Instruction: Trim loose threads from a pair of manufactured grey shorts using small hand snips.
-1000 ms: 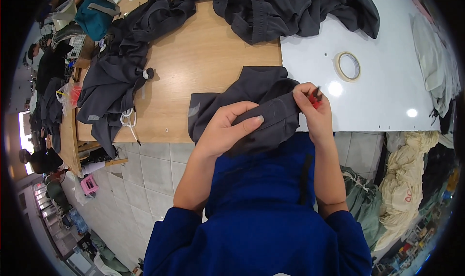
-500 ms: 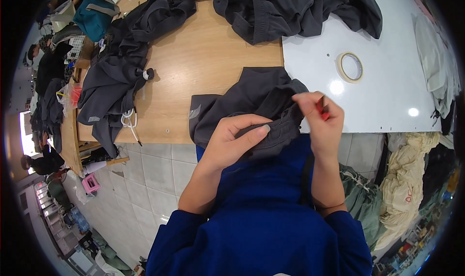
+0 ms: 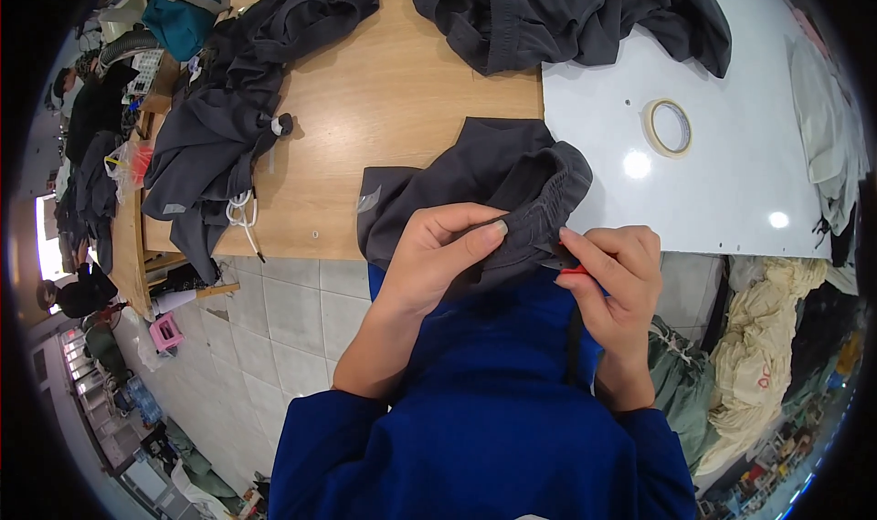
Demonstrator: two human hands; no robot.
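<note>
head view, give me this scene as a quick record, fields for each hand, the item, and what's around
left hand: pinches the gathered band of the dark grey garment
right hand: at the band's edge, with a small red tool, mostly hidden
tape roll: on the white surface, right of the garment
other grey garments: heaped at the far side and left
white cord: hanging at left
</note>
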